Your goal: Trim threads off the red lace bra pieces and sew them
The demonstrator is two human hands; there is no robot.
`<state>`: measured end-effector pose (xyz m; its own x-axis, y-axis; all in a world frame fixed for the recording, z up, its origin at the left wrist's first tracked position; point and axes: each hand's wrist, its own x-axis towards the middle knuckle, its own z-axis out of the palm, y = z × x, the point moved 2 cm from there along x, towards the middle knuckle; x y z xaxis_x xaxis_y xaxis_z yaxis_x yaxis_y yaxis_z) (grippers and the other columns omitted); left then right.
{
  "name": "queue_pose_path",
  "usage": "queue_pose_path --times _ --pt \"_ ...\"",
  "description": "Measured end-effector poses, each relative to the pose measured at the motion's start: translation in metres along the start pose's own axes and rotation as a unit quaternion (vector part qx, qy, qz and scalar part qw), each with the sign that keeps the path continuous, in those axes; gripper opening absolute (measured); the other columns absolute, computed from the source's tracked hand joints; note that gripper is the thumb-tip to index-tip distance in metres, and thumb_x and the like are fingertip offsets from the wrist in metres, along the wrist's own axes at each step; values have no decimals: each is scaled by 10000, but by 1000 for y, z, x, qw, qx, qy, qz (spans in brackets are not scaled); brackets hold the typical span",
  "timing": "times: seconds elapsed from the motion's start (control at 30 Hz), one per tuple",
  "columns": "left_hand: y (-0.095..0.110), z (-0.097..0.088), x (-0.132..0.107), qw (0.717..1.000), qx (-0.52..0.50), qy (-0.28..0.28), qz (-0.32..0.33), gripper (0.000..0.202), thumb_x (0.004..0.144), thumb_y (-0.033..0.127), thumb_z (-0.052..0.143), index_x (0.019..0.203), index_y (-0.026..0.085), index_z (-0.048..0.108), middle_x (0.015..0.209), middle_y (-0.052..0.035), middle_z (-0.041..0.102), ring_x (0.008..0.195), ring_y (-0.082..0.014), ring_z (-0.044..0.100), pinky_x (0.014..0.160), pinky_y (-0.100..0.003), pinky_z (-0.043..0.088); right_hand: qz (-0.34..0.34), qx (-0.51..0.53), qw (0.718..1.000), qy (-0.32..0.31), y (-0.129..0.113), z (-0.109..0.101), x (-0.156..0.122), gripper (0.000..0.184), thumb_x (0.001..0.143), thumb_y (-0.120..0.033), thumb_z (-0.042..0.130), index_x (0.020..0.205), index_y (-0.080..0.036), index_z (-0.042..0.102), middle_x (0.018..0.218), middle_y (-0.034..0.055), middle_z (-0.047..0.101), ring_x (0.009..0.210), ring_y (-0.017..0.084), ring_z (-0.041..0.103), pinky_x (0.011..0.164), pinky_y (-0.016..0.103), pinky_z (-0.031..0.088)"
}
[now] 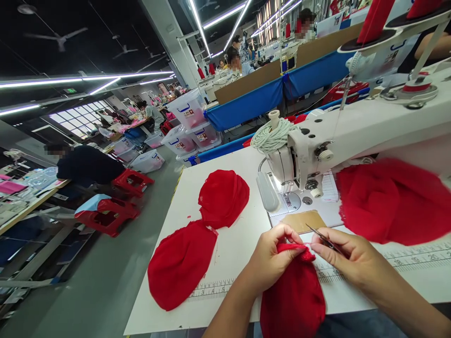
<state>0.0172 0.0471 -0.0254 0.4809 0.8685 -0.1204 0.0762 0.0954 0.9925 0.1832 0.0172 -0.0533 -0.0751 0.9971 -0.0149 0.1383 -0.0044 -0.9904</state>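
My left hand (pixel 273 260) is closed on a red fabric piece (pixel 294 300), pinching its upper edge. The piece hangs down over the table's front edge. In my right hand (pixel 347 256) are small thread snips (pixel 326 240), their tips pointing up and left, close beside the pinched edge. Two rounded red fabric pieces, one nearer (pixel 181 270) and one farther (pixel 223 197), lie on the white table at the left, meeting at a corner. More red fabric (pixel 391 206) is spread to the right, beneath the sewing machine arm.
A white sewing machine (pixel 352 136) stands ahead, with a coil of pale cord (pixel 275 136) on its head. A printed ruler (pixel 211 292) runs along the table front. Red stools (pixel 105 213), plastic bins (pixel 188 110) and co-workers are beyond.
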Motion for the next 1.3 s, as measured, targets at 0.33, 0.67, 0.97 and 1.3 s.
queue_pose_path --times 0.33,0.67,0.97,1.3 --pt "-1 -4 2 996 29 79 -1 111 807 216 644 721 173 588 736 -3 606 715 -143 547 697 -256 427 -15 -25 993 114 -1 -21 1 292 830 -508 630 719 -239 607 628 -25 495 588 151 460 514 243 391" --pt "-2 -4 3 995 -58 51 -56 131 799 288 701 793 157 704 785 -13 670 752 -137 572 736 -240 434 32 50 993 97 2 -6 8 471 826 -581 620 1177 -277 698 1085 66 732 1082 284 635 903 354 517" --pt "-6 -3 1 989 -116 36 -81 321 660 372 841 797 151 652 727 8 643 662 -115 548 645 -228 412 18 49 994 99 -8 8 2 254 731 -472 704 771 -222 720 696 25 709 672 216 659 618 275 544" --pt "-3 -3 4 996 -64 45 -42 246 723 372 790 709 148 691 720 -8 629 716 -138 539 720 -258 406 7 46 996 78 -4 3 -1 260 761 -490 702 793 -233 734 732 31 696 717 233 645 683 313 542"
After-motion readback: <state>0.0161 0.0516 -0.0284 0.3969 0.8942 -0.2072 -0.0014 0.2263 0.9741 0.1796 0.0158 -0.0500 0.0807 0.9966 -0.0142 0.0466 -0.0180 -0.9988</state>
